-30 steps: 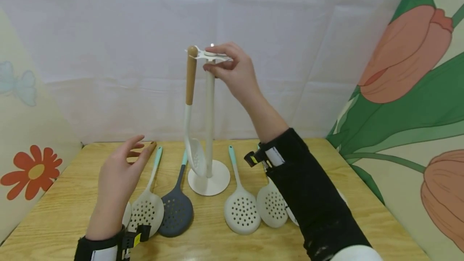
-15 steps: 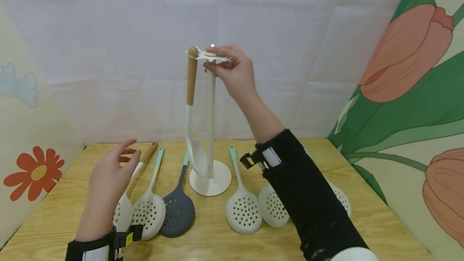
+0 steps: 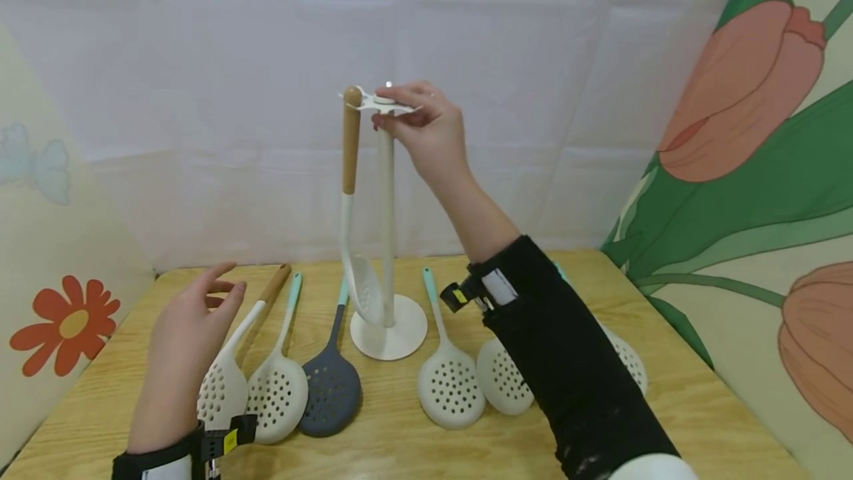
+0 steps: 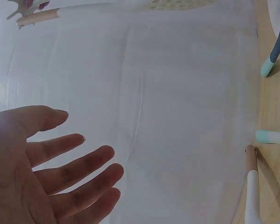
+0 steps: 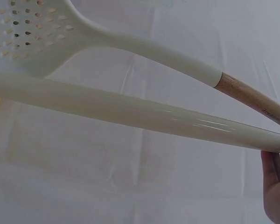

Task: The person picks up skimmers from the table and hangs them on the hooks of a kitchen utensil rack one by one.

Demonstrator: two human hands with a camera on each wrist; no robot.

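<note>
A white utensil stand point(image 3: 386, 243) rises from a round base on the wooden table point(image 3: 400, 443). At its top, my right hand point(image 3: 391, 105) pinches the white hook disc point(image 3: 383, 102) between thumb and fingers. A white skimmer with a wooden handle point(image 3: 350, 147) hangs from one hook beside the pole; the right wrist view shows the pole point(image 5: 130, 109) and that skimmer point(image 5: 107, 42) close up. Hovering over the table's left side, my left hand point(image 3: 200, 302) holds nothing, its fingers point(image 4: 74, 170) relaxed. Nearest to it lies a second wooden-handled skimmer point(image 3: 226, 384).
Several more skimmers lie in a row: a teal-handled white one point(image 3: 276, 391), a dark grey one point(image 3: 331, 387), and white ones point(image 3: 449, 387) point(image 3: 500, 384) right of the base. A white cloth backdrop point(image 3: 200, 95) and flowered side panels point(image 3: 766, 169) enclose the table.
My left hand has drawn back toward me and to the left, uncovering the wooden-handled skimmer on the table. The right hand stays on the hook disc.
</note>
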